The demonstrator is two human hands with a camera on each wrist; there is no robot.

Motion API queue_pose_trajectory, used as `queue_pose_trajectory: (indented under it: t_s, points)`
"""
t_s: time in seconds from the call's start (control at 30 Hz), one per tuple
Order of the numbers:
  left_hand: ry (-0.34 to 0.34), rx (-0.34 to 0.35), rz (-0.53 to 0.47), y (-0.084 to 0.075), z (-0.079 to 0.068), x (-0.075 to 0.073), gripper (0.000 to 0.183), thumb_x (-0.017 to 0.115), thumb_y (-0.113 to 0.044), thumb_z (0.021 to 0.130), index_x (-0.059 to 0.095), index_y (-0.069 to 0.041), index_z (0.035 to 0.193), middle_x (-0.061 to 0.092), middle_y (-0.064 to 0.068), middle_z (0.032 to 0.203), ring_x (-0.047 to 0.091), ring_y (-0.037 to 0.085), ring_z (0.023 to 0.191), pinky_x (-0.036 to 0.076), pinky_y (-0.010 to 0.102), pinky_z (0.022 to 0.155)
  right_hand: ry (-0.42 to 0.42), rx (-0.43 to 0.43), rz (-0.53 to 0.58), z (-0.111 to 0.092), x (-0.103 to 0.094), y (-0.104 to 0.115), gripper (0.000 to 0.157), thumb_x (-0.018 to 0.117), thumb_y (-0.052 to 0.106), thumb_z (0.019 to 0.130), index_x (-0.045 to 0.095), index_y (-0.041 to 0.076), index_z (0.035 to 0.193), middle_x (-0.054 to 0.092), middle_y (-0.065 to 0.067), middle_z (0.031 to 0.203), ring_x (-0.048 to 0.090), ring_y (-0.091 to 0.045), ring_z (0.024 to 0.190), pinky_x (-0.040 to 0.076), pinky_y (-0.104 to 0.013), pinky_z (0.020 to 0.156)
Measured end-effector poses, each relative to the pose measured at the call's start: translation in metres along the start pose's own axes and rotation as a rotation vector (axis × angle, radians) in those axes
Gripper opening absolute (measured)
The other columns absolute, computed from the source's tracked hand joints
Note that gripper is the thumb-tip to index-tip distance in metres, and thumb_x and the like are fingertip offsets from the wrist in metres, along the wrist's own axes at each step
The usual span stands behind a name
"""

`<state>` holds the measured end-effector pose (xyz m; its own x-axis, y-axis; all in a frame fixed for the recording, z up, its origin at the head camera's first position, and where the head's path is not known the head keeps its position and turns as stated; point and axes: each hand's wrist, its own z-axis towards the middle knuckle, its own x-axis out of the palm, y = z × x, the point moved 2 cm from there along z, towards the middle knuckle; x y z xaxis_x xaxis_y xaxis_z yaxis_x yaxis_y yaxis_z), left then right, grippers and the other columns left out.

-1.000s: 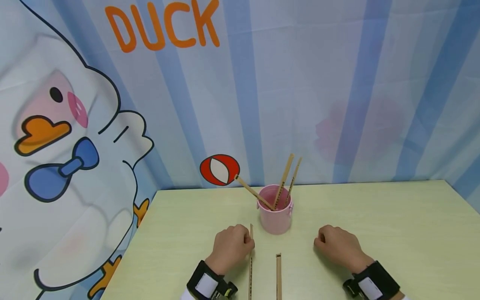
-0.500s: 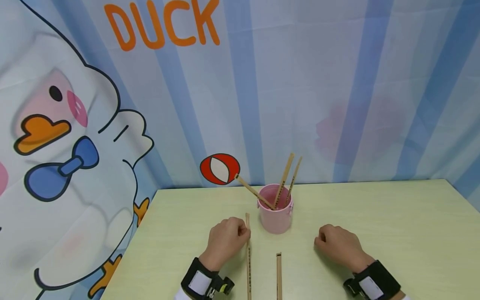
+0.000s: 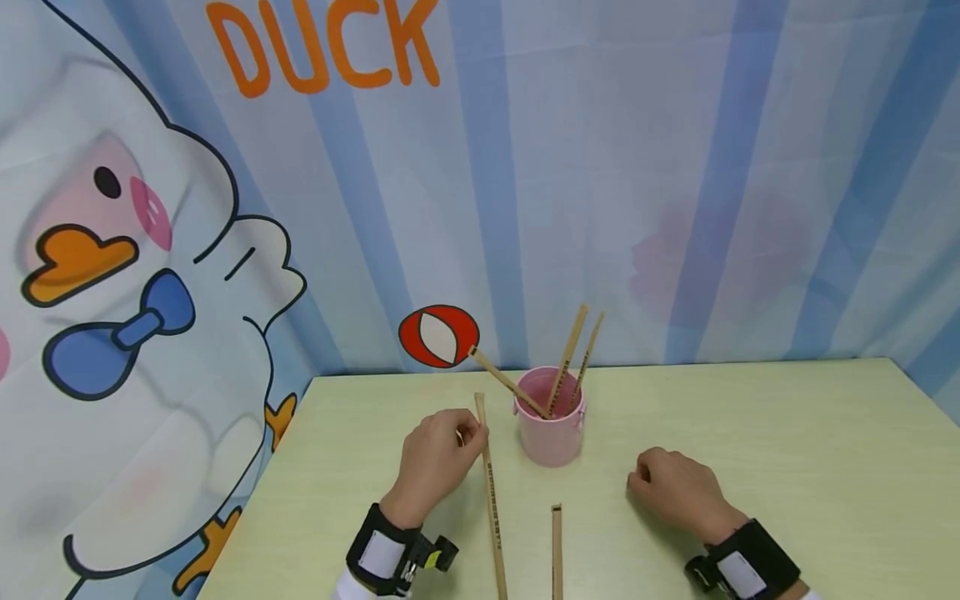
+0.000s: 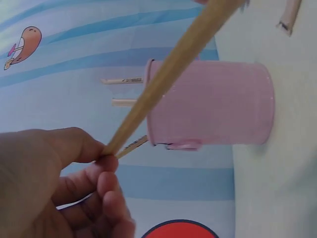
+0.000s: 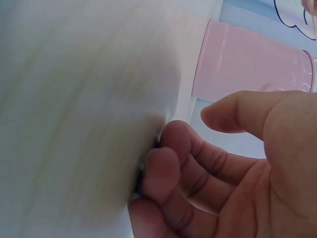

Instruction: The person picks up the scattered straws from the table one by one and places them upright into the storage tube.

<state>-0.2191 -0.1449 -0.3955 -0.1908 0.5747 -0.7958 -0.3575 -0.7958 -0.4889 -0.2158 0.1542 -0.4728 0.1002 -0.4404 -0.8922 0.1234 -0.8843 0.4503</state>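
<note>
My left hand (image 3: 437,454) pinches a slim tan stick (image 3: 491,500) with dark print along it, near its far end, between thumb and fingers. Its near end slants down to the front edge of the view. In the left wrist view the held stick (image 4: 166,74) crosses in front of a pink bucket (image 4: 213,101). My right hand (image 3: 675,492) rests on the table with loosely curled fingers and nothing in them. From the right wrist, the thumb (image 5: 237,114) shows apart from the other fingers.
The pink bucket on the pale yellow table (image 3: 787,433) holds several similar sticks, one leaning left over its rim. Another printed stick (image 3: 557,550) lies between the hands at the front. Behind the table hangs a blue striped cloth (image 3: 585,167) with a printed duck.
The left hand has moved forward and left, drawing the pinched stick along and tilting its far end left. The right hand and the bucket have stayed in place.
</note>
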Motion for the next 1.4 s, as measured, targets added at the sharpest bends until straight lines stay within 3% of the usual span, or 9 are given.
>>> queue_pose_trajectory:
  t_s: [0.33,0.67,0.83,1.4]
  points:
    - [-0.324,0.120,-0.097,-0.011,0.015,-0.028,0.010,0.067,-0.017,0.089,0.069,-0.011,0.081,0.062,-0.001,0.069,0.049,0.007,0.057,0.043,0.028,0.047,-0.001,0.007,0.005,0.000,-0.001,-0.001,0.032,0.059,0.020,0.086,0.048,0.015,0.057,0.038,0.004,0.052,0.039,-0.013,0.048,0.027,-0.029,0.046]
    - [-0.583,0.287,-0.216,-0.013,0.025,-0.040,0.014,0.064,-0.014,0.091,0.066,-0.004,0.081,0.058,0.007,0.069,0.045,0.011,0.052,0.043,0.032,0.046,-0.001,0.011,0.004,0.000,-0.001,-0.001,0.032,0.059,0.020,0.087,0.048,0.014,0.058,0.038,0.004,0.052,0.039,-0.013,0.048,0.027,-0.029,0.046]
    - [-0.641,0.301,-0.230,-0.013,0.030,-0.045,0.016,0.063,-0.014,0.091,0.066,-0.002,0.082,0.059,0.009,0.069,0.047,0.013,0.053,0.044,0.034,0.046,0.004,0.013,0.012,0.000,-0.002,-0.001,0.031,0.059,0.020,0.087,0.049,0.014,0.058,0.039,0.004,0.052,0.039,-0.013,0.048,0.027,-0.029,0.046]
    - [-0.738,0.333,-0.300,-0.014,0.046,-0.064,0.015,0.060,-0.012,0.093,0.067,-0.001,0.083,0.057,0.010,0.070,0.046,0.014,0.051,0.041,0.035,0.046,0.015,0.013,0.023,0.000,-0.001,0.000,0.031,0.060,0.021,0.087,0.050,0.014,0.059,0.039,0.004,0.052,0.039,-0.013,0.047,0.027,-0.029,0.046]
